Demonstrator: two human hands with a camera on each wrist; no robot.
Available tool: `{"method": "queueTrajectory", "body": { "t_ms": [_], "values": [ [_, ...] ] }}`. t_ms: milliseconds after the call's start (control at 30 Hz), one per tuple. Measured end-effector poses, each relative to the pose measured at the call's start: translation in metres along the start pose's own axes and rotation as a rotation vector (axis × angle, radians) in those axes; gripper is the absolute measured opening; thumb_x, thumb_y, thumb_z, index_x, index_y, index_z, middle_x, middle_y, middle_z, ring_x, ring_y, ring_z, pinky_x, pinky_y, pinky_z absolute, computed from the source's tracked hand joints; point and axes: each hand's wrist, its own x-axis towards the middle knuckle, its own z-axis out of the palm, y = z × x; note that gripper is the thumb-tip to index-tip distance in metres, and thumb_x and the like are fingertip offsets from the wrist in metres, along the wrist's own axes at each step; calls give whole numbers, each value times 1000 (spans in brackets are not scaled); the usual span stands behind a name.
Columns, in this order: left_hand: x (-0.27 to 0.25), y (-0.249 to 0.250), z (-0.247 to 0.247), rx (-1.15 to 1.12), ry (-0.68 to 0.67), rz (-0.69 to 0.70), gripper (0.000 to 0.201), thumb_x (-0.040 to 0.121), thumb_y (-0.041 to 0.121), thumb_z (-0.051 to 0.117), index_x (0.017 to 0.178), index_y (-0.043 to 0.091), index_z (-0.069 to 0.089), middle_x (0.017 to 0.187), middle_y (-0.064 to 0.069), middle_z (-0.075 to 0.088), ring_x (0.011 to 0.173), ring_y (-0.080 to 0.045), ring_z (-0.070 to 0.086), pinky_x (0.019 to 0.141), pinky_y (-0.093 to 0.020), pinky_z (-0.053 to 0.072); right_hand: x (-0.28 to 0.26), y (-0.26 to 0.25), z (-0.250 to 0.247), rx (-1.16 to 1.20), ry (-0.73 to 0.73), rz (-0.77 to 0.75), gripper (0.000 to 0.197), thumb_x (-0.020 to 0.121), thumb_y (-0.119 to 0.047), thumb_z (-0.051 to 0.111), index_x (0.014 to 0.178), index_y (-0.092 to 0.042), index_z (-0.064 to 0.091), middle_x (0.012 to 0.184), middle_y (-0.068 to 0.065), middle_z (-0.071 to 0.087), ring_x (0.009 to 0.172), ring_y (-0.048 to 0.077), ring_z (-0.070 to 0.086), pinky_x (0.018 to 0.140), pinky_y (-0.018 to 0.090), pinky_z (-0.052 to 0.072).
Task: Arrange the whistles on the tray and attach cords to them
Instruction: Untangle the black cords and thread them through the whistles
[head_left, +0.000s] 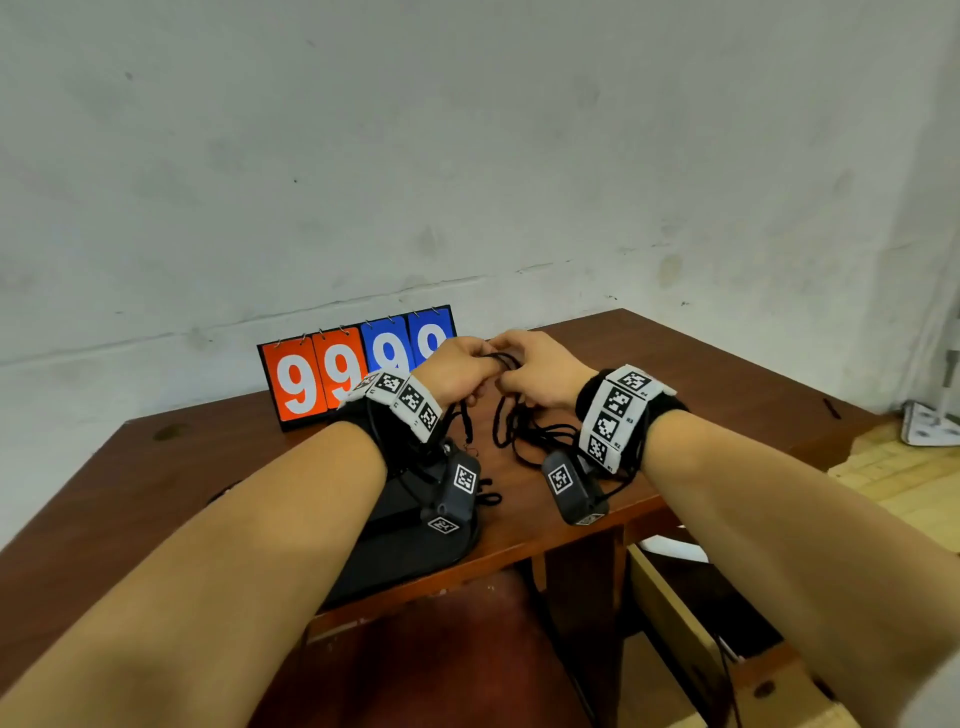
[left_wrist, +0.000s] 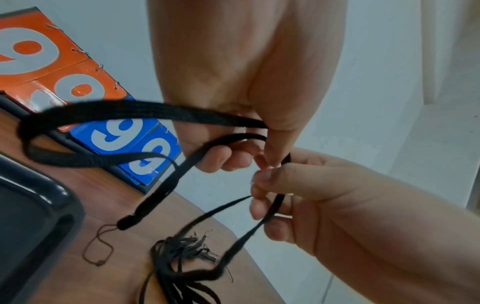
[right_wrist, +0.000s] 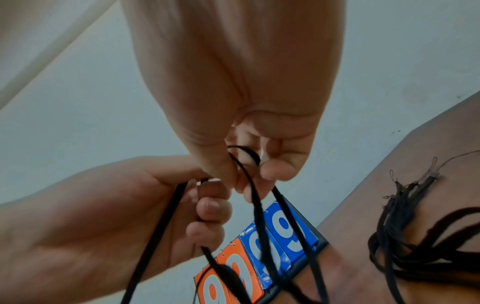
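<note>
— Head view: where is the cord (head_left: 503, 359)?
— Above the table (head_left: 701, 374), right of the scoreboard (head_left: 358, 364), pinched by both hands: left hand (head_left: 460, 371), right hand (head_left: 540, 371). More cords (head_left: 524, 431) lie below.

Orange-and-blue flip scoreboard (head_left: 357, 364) reading 9999 upright on wooden table (head_left: 701, 374), against wall

cord (left_wrist: 145, 111): matt woven cloth | tray (left_wrist: 39, 205): glossy black plastic | table (head_left: 675, 374): smooth brown wood
</note>
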Motion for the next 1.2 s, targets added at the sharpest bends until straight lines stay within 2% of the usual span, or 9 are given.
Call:
{"method": "queueTrajectory", "body": {
  "t_ms": [167,500,667,800,900,967,1033,1100,1200],
  "values": [
    [-23,-4,-21,60,5,-32,15,90,28,66,90,13,66,61,-5,54,47,-13,45,45,-22,39,-13,-16,-10,150,86,73,16,89,-2,62,104,-6,64,64,5,63,42,8,54,45,23,43],
    [-80,-25,-76,99,26,-108,32,87,42,67,87,10,67,56,0,50,39,-9,39,39,-20,31,-22,-39,-9,167,204,149,19,86,0,55,86,-14,68,62,4,66,42,8,44,39,17,36],
    [-102,-21,-99,-113,114,-222,51,89,59,53,90,10,63,57,-1,47,41,-9,30,40,-17,24,-25,-50,7,108,173,163,20,81,5,65,84,-14,69,81,13,74,41,7,46,40,18,39],
    [-118,-27,-122,-248,208,-259,30,93,34,53,83,8,61,59,-3,43,39,-10,27,38,-14,20,-26,-47,21,21,137,230,16,89,5,58,98,-1,70,85,17,74,32,4,46,37,18,38],
    [-133,-27,-140,-171,282,-266,14,86,9,57,72,8,55,60,-3,40,37,-11,25,39,-15,19,-34,-52,37,-107,35,292,22,85,8,58,102,-1,69,66,8,66,37,7,49,37,19,37],
    [-141,-24,-149,-88,287,-242,3,87,4,55,87,4,58,62,-5,41,38,-12,28,39,-17,22,-38,-60,46,-190,-95,288,31,76,5,69,103,-9,71,72,4,65,54,11,57,46,23,45],
    [-147,-22,-156,-20,288,-224,19,89,3,51,105,0,62,67,-7,46,44,-14,31,41,-19,23,-39,-73,58,-215,-202,244,36,71,-3,76,102,-19,71,98,4,69,81,15,64,69,28,55],
    [-152,-18,-162,22,259,-209,24,91,3,48,110,2,62,75,-10,51,46,-14,32,42,-18,23,-39,-93,69,-193,-243,166,40,72,-7,76,108,-23,68,116,3,65,101,17,61,90,33,53],
    [-156,-10,-165,111,200,-175,26,91,4,43,109,9,61,82,-9,55,47,-13,35,41,-17,25,-41,-128,86,-141,-317,37,57,78,-5,71,130,-20,56,125,2,60,114,18,57,101,36,47]
  ]
}}
